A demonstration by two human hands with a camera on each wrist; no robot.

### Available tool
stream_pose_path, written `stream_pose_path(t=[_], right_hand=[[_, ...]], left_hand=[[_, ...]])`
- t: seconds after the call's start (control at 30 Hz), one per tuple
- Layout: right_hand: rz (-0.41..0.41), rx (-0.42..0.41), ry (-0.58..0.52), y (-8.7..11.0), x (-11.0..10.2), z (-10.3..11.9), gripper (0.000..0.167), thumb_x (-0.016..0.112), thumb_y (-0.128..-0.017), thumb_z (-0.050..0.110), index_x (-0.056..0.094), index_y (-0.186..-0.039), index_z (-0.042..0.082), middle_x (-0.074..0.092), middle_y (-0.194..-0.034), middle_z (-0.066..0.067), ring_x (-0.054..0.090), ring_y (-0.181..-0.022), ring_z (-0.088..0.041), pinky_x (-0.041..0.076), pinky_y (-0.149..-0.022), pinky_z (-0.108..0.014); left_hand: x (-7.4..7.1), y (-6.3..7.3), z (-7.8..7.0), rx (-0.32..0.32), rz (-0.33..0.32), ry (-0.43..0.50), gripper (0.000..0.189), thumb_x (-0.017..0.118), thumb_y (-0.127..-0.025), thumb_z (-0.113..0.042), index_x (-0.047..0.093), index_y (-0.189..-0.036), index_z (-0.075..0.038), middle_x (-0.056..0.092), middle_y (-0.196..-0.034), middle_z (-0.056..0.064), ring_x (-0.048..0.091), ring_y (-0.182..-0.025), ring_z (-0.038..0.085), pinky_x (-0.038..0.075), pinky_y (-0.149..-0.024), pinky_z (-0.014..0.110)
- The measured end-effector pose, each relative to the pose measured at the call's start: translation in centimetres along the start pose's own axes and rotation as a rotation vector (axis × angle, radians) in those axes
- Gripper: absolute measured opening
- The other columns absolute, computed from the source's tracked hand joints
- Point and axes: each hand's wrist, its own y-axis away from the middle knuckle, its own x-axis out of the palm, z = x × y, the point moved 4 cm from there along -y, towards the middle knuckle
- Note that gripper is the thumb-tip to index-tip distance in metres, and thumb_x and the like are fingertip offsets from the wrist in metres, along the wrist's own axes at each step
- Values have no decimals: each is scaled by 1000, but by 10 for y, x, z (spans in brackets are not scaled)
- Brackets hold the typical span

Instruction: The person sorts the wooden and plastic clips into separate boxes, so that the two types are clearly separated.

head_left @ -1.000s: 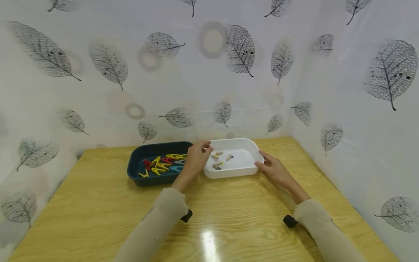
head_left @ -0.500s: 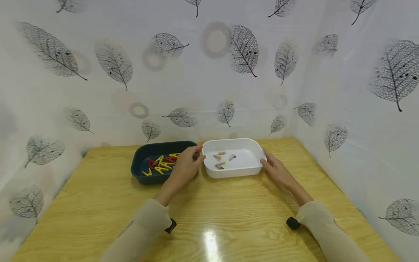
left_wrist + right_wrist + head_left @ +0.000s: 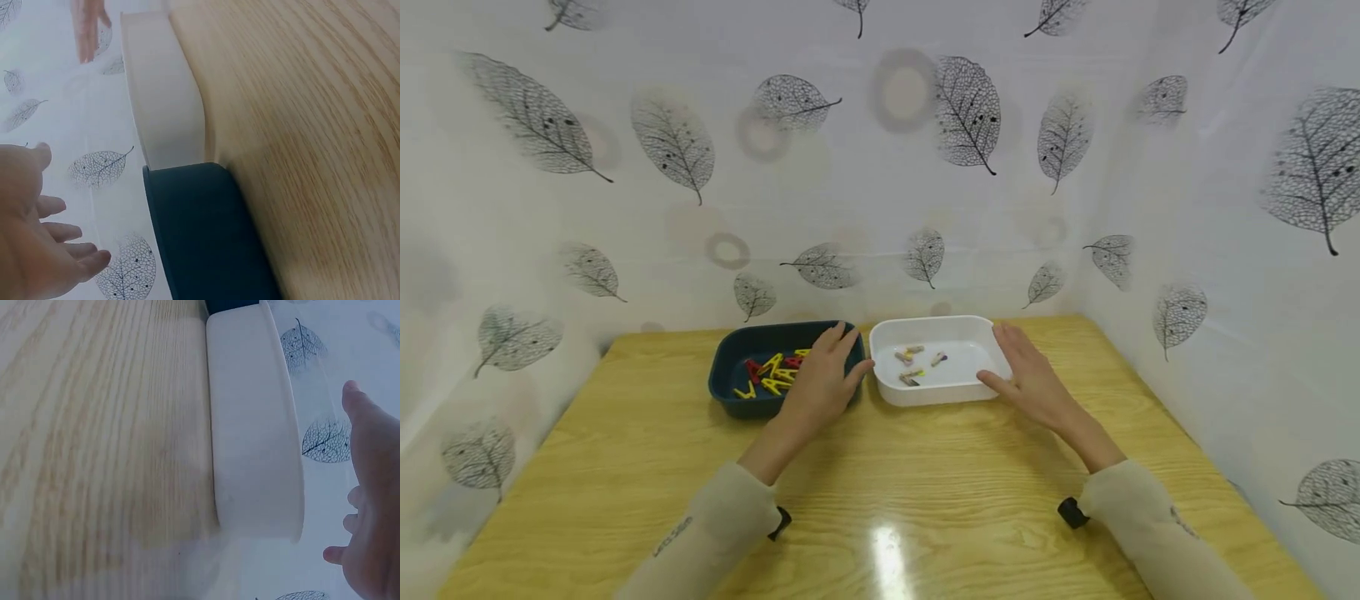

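My left hand point(image 3: 822, 379) hovers over the right part of a dark blue tray point(image 3: 724, 398), its fingers extended and holding nothing. Inside that tray lie several yellow and red plastic clothespins point(image 3: 772, 373); the hand hides part of them. My right hand point(image 3: 1033, 379) is over the right end of a white tray point(image 3: 955, 393), thumb spread from the straight fingers. A few small wooden clothespins point(image 3: 910, 377) lie in the left half of the white tray. In the left wrist view the left hand point(image 3: 44, 231) shows spread fingers, above the dark tray's rim.
Both trays stand side by side near the back of a wooden table point(image 3: 865, 483). Behind and beside the table hangs a white leaf-patterned curtain point(image 3: 865, 175). A black wrist strap point(image 3: 1072, 512) sits at the right sleeve.
Both hands have come off the white tray's ends and straightened their fingers. The left hand has shifted left over the dark tray. The head view has turned slightly left.
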Motion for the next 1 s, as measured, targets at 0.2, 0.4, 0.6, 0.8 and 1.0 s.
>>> stream_pose_path(t=[0.2, 0.4, 0.6, 0.8, 1.0], right_hand=[[16, -95, 188, -5, -1, 22, 91, 60, -101, 55, 18, -166, 5, 7, -172, -17, 4, -157, -41, 12, -118, -72], [3, -159, 296, -8, -1, 33, 97, 60, -97, 63, 18, -167, 10, 8, -173, -13, -1, -158, -33, 10, -117, -74], [3, -205, 373, -10, 0, 34, 99, 60, -94, 68, 26, -164, 7, 13, -172, -15, 5, -158, -36, 13, -116, -74], [-7, -211, 410, -5, -3, 25, 100, 61, -92, 69, 30, -163, 5, 17, -171, -17, 8, -158, -37, 15, -116, -73], [-14, -183, 398, 5, -8, 11, 102, 67, -90, 66, 30, -162, 4, 16, -171, -18, 12, -156, -40, 15, -115, -74]], left_hand=[[-4, 4, -3, 57, 49, -158, 78, 52, -105, -54, 31, -162, -6, 11, -170, 20, 5, -156, 42, 19, -121, 63], [-10, 14, 4, 88, 17, -296, 81, 53, -103, -58, 27, -165, -14, 8, -172, 16, 0, -157, 39, 15, -121, 66], [-17, 26, 21, 72, 0, -429, 86, 50, -99, -68, 28, -165, -17, 7, -172, 14, -4, -158, 37, 11, -122, 66], [-23, 37, 38, 41, 33, -440, 89, 47, -99, -71, 22, -167, -20, 5, -173, 12, -2, -158, 36, 6, -122, 65], [-33, 50, 53, 23, 26, -445, 91, 50, -98, -70, 22, -167, -18, 9, -172, 15, 3, -157, 41, 9, -121, 68]])
